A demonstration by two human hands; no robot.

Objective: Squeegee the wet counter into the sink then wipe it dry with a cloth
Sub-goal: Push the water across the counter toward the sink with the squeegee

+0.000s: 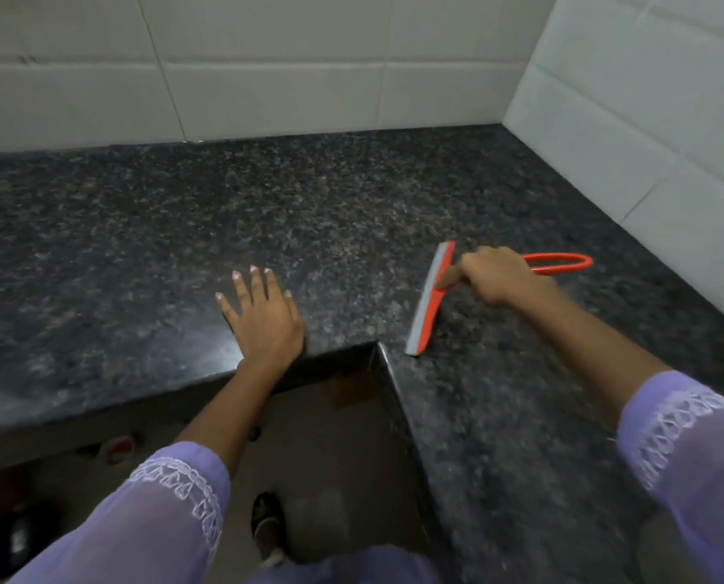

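A dark speckled granite counter (267,212) forms an L around the inner corner where I stand. My right hand (495,276) grips the handle of an orange squeegee (430,305), whose grey rubber blade rests on the counter and runs from the upper right to the lower left near the inner corner. The looped end of the handle (562,263) sticks out behind my hand. My left hand (263,318) lies flat on the counter with fingers spread, close to the front edge. No sink or cloth is in view.
White tiled walls (267,69) close off the counter at the back and on the right. Below the counter edge lies a brownish floor (331,457), with my foot (267,524) and dim objects under the left part of the counter.
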